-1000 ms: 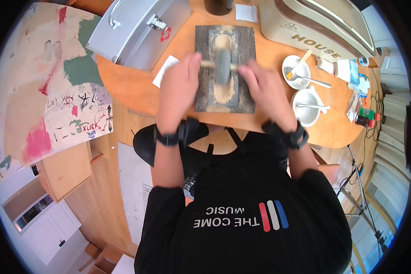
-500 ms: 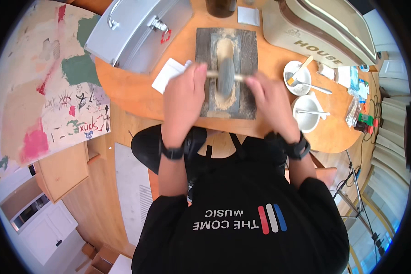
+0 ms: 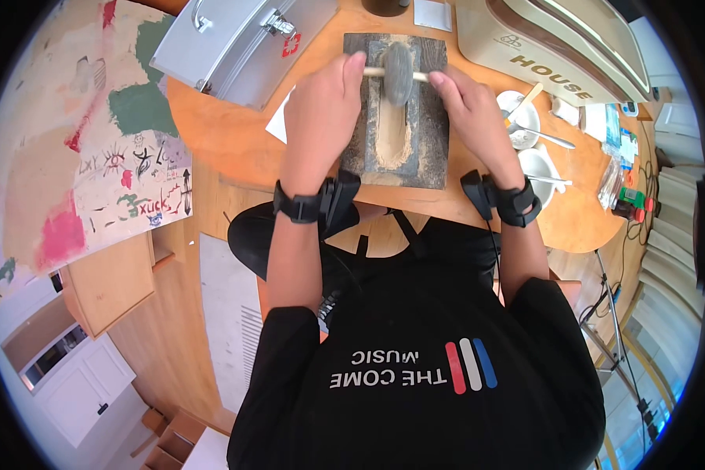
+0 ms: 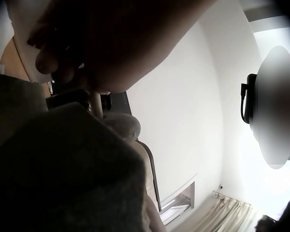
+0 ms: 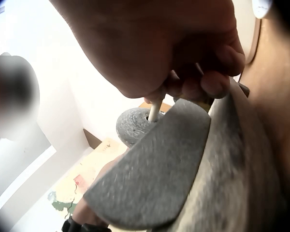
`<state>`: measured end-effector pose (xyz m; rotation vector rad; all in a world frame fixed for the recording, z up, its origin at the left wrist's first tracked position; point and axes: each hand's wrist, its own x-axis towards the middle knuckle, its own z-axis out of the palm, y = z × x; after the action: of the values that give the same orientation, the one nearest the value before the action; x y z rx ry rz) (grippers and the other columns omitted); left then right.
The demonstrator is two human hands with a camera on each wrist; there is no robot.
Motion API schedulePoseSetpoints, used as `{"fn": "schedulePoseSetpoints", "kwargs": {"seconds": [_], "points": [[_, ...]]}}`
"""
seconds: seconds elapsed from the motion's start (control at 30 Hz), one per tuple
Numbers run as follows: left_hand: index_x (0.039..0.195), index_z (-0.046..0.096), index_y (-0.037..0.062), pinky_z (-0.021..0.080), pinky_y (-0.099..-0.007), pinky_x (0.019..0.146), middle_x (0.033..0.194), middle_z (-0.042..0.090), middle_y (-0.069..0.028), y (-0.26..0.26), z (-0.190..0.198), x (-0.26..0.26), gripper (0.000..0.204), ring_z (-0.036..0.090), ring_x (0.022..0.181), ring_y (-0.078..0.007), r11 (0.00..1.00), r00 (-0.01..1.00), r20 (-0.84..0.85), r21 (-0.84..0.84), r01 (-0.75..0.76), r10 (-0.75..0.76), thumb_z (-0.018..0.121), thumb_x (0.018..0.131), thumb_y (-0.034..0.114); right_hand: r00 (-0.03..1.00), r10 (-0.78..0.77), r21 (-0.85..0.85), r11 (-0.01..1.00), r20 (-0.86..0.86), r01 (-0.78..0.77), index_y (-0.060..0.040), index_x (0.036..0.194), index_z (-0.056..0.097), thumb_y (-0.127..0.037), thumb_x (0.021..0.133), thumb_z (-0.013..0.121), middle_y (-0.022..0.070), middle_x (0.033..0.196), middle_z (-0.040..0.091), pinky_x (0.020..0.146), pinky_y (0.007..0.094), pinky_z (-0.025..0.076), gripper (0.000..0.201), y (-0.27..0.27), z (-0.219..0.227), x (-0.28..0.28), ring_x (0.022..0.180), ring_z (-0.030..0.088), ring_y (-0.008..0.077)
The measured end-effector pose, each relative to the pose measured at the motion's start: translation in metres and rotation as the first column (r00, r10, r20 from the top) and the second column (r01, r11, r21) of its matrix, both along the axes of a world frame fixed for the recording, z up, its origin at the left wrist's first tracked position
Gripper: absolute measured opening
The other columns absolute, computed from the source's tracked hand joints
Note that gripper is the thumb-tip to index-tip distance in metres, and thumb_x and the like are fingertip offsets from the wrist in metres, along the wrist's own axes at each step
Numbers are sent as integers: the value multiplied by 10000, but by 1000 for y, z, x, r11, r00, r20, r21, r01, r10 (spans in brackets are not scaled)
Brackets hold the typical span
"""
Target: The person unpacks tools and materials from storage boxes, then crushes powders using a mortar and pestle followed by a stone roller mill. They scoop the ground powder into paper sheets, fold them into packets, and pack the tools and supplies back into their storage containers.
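A grey stone grinding wheel (image 3: pixel 399 74) stands on edge in a long stone trough (image 3: pixel 412 149) lined with pale tan powder, on a dark wooden board. Through its middle runs a light wooden axle (image 5: pixel 154 111). My left hand (image 3: pixel 325 106) grips the axle's left end, fingers curled round it; my right hand (image 3: pixel 471 110) grips the right end the same way. The wheel sits toward the trough's far end. In the right wrist view the trough's stone end (image 5: pixel 154 179) fills the foreground, below the curled fingers (image 5: pixel 215 84).
Right of the board are two white bowls (image 3: pixel 539 166), one with a brush (image 3: pixel 525 102), with spoons. A silver case (image 3: pixel 243 51) stands back left, a cream HOUSE box (image 3: pixel 548 55) back right. Bottles (image 3: pixel 630 205) and packets lie at the right edge. White paper (image 3: pixel 278 121) is beside my left hand.
Both hands have pushed the wheel away from the body, from mid-trough to near its far end. The grip on the axle stays the same.
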<state>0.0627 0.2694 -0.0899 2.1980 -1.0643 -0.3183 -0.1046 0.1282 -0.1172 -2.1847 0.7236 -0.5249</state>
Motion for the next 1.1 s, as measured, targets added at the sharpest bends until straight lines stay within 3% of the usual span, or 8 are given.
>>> {"fn": "schedulePoseSetpoints", "kwargs": {"seconds": [0.2,0.37,0.43,0.57,0.63,0.7,0.87,1.1], "points": [[901,654,77,499,-516,666,761,663,-189,23,-4,-33,363,651,770,-440,1000,1000,5,-4,29,-29,523,1066,373,999,-3,125,992,-40,8,-12,914,616,-332,1077,553,233,697,563,596,482,450,365,35,-3,-42,658,574,454],[850,646,66,493,-519,642,772,679,-185,-1,-9,-15,420,655,761,-434,998,995,82,-32,54,-51,498,1076,389,999,-20,39,999,-39,22,-15,958,647,-347,1075,558,215,684,572,600,461,455,363,0,-12,-24,637,567,427],[950,707,35,477,-500,678,772,649,-211,-8,0,-10,453,630,789,-447,998,994,93,17,53,-54,464,1090,390,998,-15,72,997,-53,19,-12,939,649,-360,1076,554,205,680,571,605,448,454,385,-11,-3,-15,622,539,408],[928,683,44,476,-498,679,801,654,-199,14,2,-29,424,630,784,-437,998,992,115,51,47,-52,465,1089,371,992,-17,130,991,-126,34,2,920,659,-356,1067,572,202,692,574,617,439,459,397,17,-2,-36,619,525,398],[909,666,49,477,-498,672,820,656,-197,18,2,-32,397,628,775,-437,998,993,97,28,59,-62,481,1084,354,998,-13,159,987,-67,24,0,912,653,-307,1050,608,208,701,575,618,449,465,339,34,-1,-50,645,562,419],[834,647,80,490,-500,623,742,651,-146,19,-1,-34,373,652,720,-387,998,975,213,12,58,-59,538,1062,354,999,-26,93,995,-43,30,3,912,653,-317,1055,596,217,700,573,601,453,458,355,31,-5,-46,646,559,434],[866,666,55,497,-505,635,780,672,-166,-10,0,-5,411,654,748,-412,996,968,233,26,90,-94,487,1078,359,995,-42,50,998,-92,47,3,903,648,-343,1063,575,227,696,575,584,459,449,388,-4,11,-17,638,556,443],[895,668,79,485,-513,662,786,662,-175,27,-10,-30,363,650,772,-416,999,996,72,11,53,-53,494,1077,340,992,17,33,999,-127,-13,-11,867,651,-345,1049,594,211,668,583,584,472,455,384,34,28,-44,635,575,444]]}}
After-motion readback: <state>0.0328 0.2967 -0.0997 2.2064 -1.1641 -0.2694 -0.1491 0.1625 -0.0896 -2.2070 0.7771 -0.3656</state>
